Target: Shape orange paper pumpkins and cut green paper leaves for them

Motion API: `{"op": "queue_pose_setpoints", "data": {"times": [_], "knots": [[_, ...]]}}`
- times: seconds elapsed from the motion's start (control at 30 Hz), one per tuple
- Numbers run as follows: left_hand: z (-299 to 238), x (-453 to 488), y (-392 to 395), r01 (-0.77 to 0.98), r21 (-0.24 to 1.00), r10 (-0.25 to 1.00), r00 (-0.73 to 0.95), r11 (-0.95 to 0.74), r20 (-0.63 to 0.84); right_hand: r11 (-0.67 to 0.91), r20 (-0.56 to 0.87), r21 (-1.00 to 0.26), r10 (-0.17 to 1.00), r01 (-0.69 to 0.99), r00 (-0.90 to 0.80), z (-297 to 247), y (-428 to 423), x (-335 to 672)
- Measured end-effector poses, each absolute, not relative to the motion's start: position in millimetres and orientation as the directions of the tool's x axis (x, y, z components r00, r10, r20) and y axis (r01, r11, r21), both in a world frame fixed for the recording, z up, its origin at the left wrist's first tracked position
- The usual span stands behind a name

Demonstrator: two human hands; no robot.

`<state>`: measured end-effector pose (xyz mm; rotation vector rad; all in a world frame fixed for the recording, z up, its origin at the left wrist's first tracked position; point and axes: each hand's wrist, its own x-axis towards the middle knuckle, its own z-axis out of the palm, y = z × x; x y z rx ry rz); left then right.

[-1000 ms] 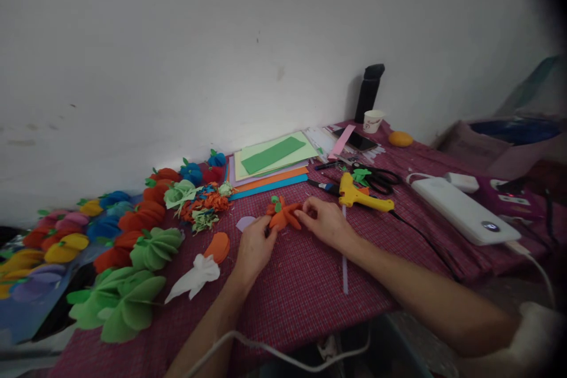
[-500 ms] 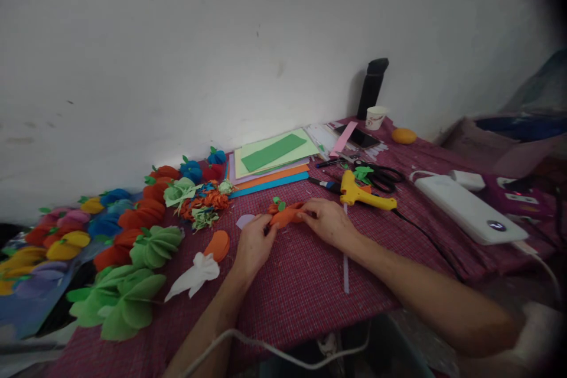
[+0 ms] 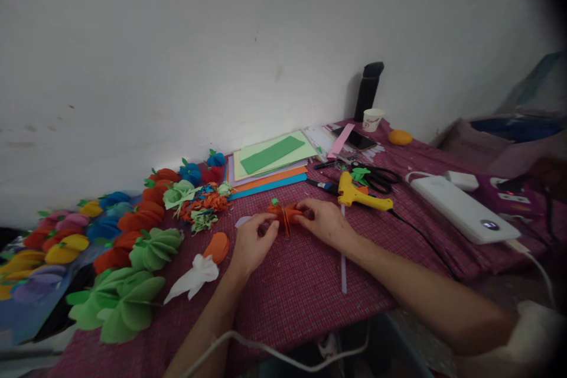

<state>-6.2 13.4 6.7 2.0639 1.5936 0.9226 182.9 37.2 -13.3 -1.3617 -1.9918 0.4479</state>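
Between my two hands is an orange paper pumpkin (image 3: 284, 218) with a small green piece on top; some of its folds face me edge-on. My left hand (image 3: 252, 242) is at its left side, thumb and forefinger curled against it. On the other side, my right hand (image 3: 325, 221) pinches its right edge. A lilac paper piece (image 3: 242, 221) lies partly behind my left hand. Orange paper rounds (image 3: 217, 247) and a crumpled white tissue (image 3: 197, 276) lie left of that hand. A yellow glue gun (image 3: 361, 194) rests right of my right hand, with a pale strip (image 3: 343, 257) below it.
Finished paper pumpkins (image 3: 142, 215) crowd the left side. Behind my hands are coloured sheets (image 3: 248, 159) and shredded paper (image 3: 206, 204). Black scissors (image 3: 381, 177), a white power bank (image 3: 465, 207), a paper cup (image 3: 372, 119) and a black bottle (image 3: 368, 91) stand or lie to the right.
The orange pumpkin has turned between my fingers, so its layered edges now face me. My left fingers have loosened and shifted slightly. The view has moved a little.
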Motion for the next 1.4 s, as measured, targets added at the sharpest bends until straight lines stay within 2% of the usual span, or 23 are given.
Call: {"op": "queue_pose_setpoints", "data": {"times": [0.23, 0.43, 0.57, 0.77, 1.13, 1.4], "knots": [[0.2, -2.5, 12.6, 0.715, 0.618, 0.94, 0.175, -0.327, 0.294, 0.369, 0.332, -0.642, 0.924, 0.672, -0.191, -13.3, 33.9, 181.4], [-1.4, -3.5, 13.1, 0.706, 0.625, 0.939, 0.189, -0.333, 0.287, 0.541, 0.434, -0.587, 0.838, 0.602, -0.331, -13.2, 32.8, 182.5], [-1.5, -3.7, 14.0, 0.717, 0.614, 0.939, 0.185, -0.33, 0.289, 0.591, 0.464, -0.571, 0.805, 0.57, -0.37, -9.4, 29.6, 182.0], [-3.0, -3.7, 15.0, 0.725, 0.598, 0.933, 0.186, -0.343, 0.309, 0.58, 0.456, -0.531, 0.81, 0.618, -0.368, -6.8, 26.7, 180.7], [-6.0, -1.9, 11.8, 0.756, 0.567, 0.941, 0.205, -0.327, 0.269, 0.549, 0.43, -0.54, 0.832, 0.638, -0.351, -3.8, 24.7, 178.8], [-4.5, -1.7, 11.4, 0.768, 0.54, 0.931, 0.207, -0.345, 0.3, 0.567, 0.44, -0.537, 0.82, 0.625, -0.365, -7.0, 26.6, 180.7]]}}
